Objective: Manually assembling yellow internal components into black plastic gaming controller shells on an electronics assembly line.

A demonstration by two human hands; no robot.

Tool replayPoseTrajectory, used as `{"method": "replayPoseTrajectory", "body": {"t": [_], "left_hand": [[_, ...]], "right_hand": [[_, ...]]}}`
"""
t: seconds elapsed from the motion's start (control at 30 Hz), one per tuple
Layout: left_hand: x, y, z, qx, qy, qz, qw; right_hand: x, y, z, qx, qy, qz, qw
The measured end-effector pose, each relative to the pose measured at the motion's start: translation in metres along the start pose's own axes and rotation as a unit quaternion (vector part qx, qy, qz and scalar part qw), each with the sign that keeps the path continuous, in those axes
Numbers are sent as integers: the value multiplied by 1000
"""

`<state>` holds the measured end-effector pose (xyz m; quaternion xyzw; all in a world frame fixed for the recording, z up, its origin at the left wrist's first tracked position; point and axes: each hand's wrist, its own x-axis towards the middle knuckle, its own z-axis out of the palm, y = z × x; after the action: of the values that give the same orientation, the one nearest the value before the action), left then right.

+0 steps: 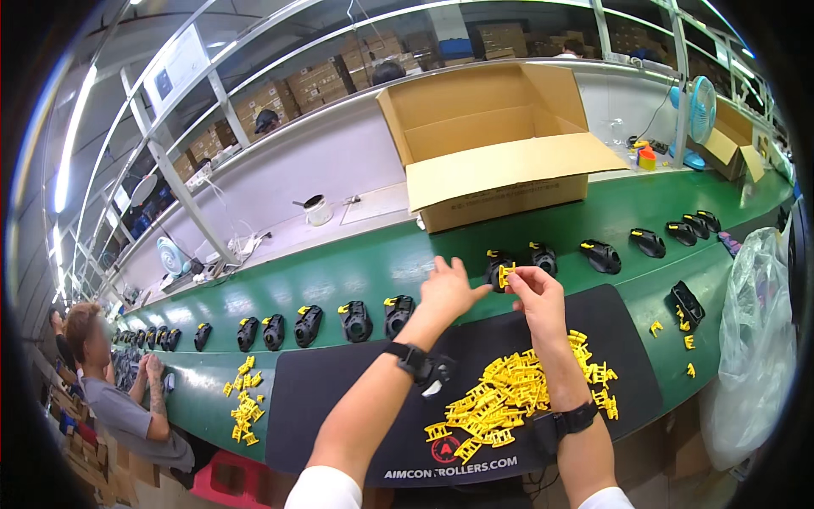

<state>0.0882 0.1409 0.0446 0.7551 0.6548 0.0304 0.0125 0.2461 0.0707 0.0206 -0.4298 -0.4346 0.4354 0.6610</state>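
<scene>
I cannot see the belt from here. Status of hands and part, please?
Right hand pinches a yellow clip. Left hand touches the black housing on the belt. Nothing in the way.

The left hand (447,288) covers part of the black housing (498,270), the co-worker's hands (157,373) are too small to read, and the cardboard box (496,140) hides its contents and the worktop (339,271) behind it.
</scene>
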Motion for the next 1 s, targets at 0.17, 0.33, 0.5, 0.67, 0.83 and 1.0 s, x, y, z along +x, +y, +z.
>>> {"method": "replayPoseTrajectory", "body": {"t": [0.17, 0.33, 0.5, 0.67, 0.83, 1.0], "left_hand": [[51, 22, 54, -160, 62, 37, 984], [44, 3, 47, -369, 159, 2, 916], [-52, -51, 28, -857, -94, 61, 503], [-129, -94, 36, -886, -101, 106, 440], [-133, -93, 42, -836, -75, 142, 524], [-139, -82, 41, -840, -72, 151, 516]], "right_hand": [[4, 4, 2, 114, 5, 48, 992], [2, -7, 2, 125, -20, 60, 990], [-7, -7, 0, 41, -58, 58, 996], [-41, -12, 44, -118, -229, -5, 966], [-55, -3, 62, -214, -206, -142, 944], [-55, -6, 63, -266, -149, -195, 932]]}}
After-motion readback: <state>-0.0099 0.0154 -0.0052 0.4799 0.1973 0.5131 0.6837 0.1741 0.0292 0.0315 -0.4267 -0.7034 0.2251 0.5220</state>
